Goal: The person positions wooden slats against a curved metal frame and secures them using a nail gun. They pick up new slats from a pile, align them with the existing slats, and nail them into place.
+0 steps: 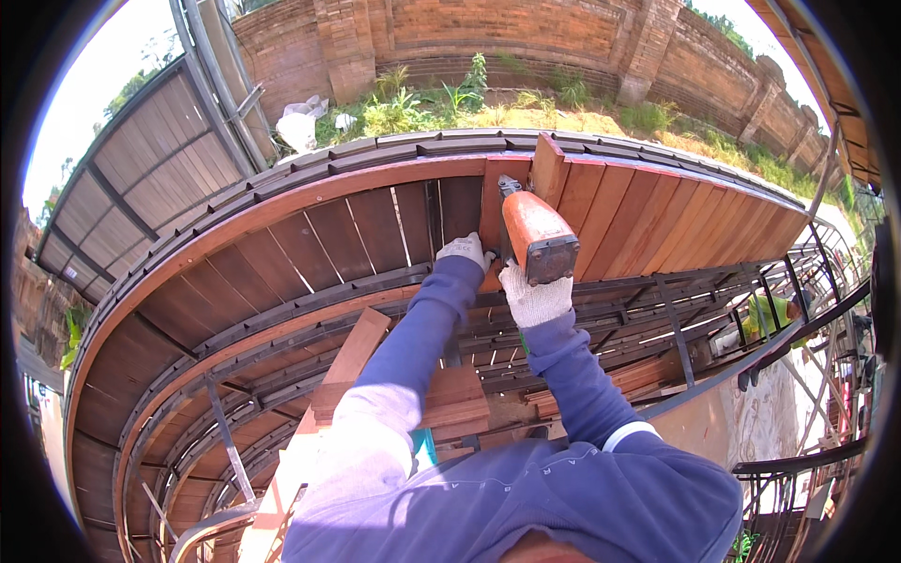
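My right hand [537, 296], in a white knit glove, is closed around the handle of an orange nail gun [537, 220]. The gun's body hides the handle and most of my fingers. Its metal nose rests at the upper end of a narrow reddish wooden board [491, 199]. At that board's lower end my gloved left hand [465, 250] is closed, fingers curled and thumb against the board's edge. A short wooden piece [548, 169] stands on edge just right of the gun's nose.
Fitted reddish boards [648, 220] run to the right; darker boards with gaps [324, 239] lie left. Curved metal framing [310, 281] sits below. Loose planks [450, 399] lie beneath my arms. A person in a yellow-green top [768, 317] is at far right, below a brick wall [507, 42].
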Available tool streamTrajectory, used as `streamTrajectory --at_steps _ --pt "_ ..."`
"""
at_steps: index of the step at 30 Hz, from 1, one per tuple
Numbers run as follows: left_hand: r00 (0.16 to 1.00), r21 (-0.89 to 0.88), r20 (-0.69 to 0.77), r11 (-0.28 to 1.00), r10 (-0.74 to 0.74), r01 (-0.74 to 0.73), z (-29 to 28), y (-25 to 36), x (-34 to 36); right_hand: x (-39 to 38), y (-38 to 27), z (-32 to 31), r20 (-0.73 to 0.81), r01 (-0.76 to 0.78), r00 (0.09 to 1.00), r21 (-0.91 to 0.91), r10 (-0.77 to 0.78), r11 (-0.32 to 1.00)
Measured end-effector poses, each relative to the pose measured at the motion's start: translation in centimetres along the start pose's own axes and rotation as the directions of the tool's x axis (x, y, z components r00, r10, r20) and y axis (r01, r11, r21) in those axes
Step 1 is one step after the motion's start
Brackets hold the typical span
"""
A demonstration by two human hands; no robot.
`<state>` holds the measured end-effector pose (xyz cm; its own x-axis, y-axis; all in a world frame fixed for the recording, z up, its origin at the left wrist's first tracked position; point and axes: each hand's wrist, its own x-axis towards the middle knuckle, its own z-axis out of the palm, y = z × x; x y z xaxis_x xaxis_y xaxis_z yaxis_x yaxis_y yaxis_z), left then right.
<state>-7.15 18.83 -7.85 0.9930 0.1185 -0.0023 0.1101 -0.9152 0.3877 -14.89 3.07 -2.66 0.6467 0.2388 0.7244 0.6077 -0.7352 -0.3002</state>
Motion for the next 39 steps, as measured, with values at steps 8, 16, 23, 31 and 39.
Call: streamTrajectory --at_steps 8,16,23,31,39 --pt "0.990 0.067 0.136 0.998 -0.024 0.015 -2.4 0.7 -0.5 -9.3 0.6 -3.4 0.438 -0.479 0.861 0.524 0.260 0.705" --pt "0.990 0.128 0.141 0.992 -0.030 0.012 -3.1 1.1 -0.4 -11.9 3.7 1.5 0.572 -0.239 0.813 0.149 0.114 0.959" --pt "0.987 0.127 0.155 0.992 -0.035 0.015 -3.1 1.3 -0.4 -12.3 6.2 4.1 0.508 -0.114 0.860 0.117 0.039 0.987" --pt "0.990 0.115 0.136 0.993 -0.024 0.008 -2.9 1.3 -0.6 -11.4 5.5 3.8 0.550 -0.043 0.835 0.084 -0.011 0.996" --pt "0.988 0.114 0.146 0.993 -0.052 0.035 -2.3 0.9 -0.1 -12.0 6.3 4.7 0.593 0.000 0.805 0.025 -0.015 1.000"
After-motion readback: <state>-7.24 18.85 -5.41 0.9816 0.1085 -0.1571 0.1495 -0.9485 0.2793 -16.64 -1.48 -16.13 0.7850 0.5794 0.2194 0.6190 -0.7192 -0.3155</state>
